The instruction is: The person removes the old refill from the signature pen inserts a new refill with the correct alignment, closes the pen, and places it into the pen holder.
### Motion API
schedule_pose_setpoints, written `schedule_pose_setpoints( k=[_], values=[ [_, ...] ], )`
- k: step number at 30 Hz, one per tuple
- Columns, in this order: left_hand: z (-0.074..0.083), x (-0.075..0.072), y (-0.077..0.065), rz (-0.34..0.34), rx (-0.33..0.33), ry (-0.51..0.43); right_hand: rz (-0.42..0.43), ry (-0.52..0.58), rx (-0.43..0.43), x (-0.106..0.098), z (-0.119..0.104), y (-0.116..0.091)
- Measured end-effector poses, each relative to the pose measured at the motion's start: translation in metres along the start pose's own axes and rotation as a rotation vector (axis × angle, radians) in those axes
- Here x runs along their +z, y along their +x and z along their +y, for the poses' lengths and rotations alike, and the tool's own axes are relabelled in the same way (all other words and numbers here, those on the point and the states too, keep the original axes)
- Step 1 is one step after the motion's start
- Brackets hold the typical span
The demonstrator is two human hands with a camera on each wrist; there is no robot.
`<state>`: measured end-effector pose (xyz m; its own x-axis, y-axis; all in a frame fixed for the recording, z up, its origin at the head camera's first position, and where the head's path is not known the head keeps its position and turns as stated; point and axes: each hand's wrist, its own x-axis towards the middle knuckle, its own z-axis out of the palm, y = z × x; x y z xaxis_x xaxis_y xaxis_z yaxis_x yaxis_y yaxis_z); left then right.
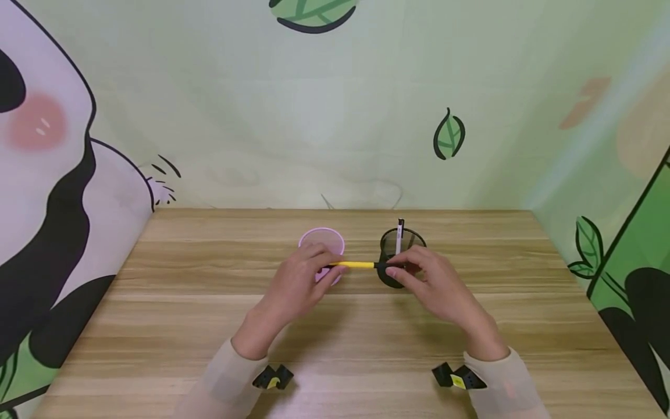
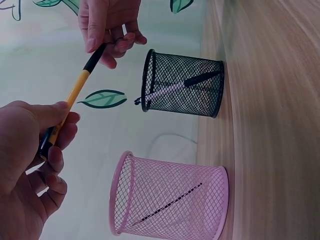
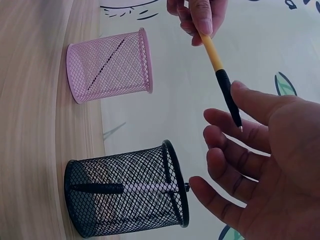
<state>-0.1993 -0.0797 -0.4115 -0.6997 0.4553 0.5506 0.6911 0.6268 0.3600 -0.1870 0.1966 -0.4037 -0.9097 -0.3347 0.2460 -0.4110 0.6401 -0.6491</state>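
Yellow-and-black pen (image 1: 358,265) held up between both hands, above worktop (image 1: 356,349). Left hand (image 1: 299,278) fingers clamped on yellow end; right hand (image 1: 434,284) thumb and index finger pinching black grip. Pink mesh cup (image 2: 167,185) left; black mesh cup (image 3: 132,210) right, white-and-black pen (image 1: 399,237) inside.

No readable words, brands or numbers appear. A yellow label (image 1: 458,382) on the black device (image 1: 444,374) at the right wrist carries marks too small to make out. On the yellow-and-black ballpoint pen (image 2: 76,90), small dark marks near one end of the barrel are too blurred to read
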Motion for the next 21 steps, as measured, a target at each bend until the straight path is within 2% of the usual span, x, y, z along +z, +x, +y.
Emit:
schedule_pose_setpoints(
  k=[5, 21],
  values=[
    [0.0006, -0.0012, 0.0001, 0.006, -0.006, 0.002, -0.014, 0.025, 0.012, 0.0003, 0.0015, 0.0006],
    [-0.0004, -0.0021, 0.0005, 0.034, 0.044, -0.007, 0.008, 0.045, -0.010, 0.0006, 0.0053, 0.0003]
  ],
)
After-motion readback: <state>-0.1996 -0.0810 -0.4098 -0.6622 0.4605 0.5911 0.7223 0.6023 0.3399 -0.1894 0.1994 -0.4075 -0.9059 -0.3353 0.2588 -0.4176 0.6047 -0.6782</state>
